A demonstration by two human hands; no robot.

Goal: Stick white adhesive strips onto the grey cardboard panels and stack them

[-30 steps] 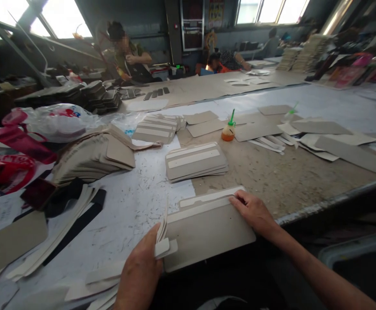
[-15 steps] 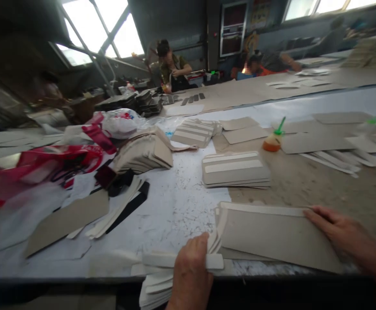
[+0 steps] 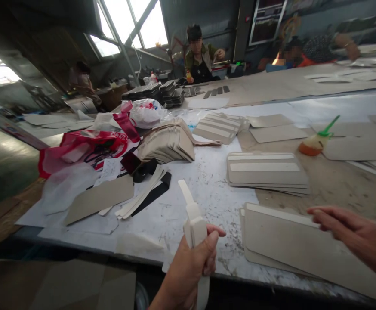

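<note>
My left hand (image 3: 191,267) is closed around a thin bundle of white card strips (image 3: 192,221), held upright above the table's near edge. My right hand (image 3: 352,234) hovers over the right end of a grey card panel (image 3: 291,245) lying flat near the edge; its fingers are stretched out and hold nothing. The panel has a white strip along its far edge and lies on another panel.
A stack of grey panels with white strips (image 3: 267,172) lies beyond. An orange glue bottle with a green nozzle (image 3: 313,144) stands at right. Fanned card piles (image 3: 168,144), red and white plastic bags (image 3: 87,148), loose cards and dark strips lie at left. Other people sit at far tables.
My left hand lifted the white strips off the table and turned them upright. My right hand came off the panel's end. The view swung left.
</note>
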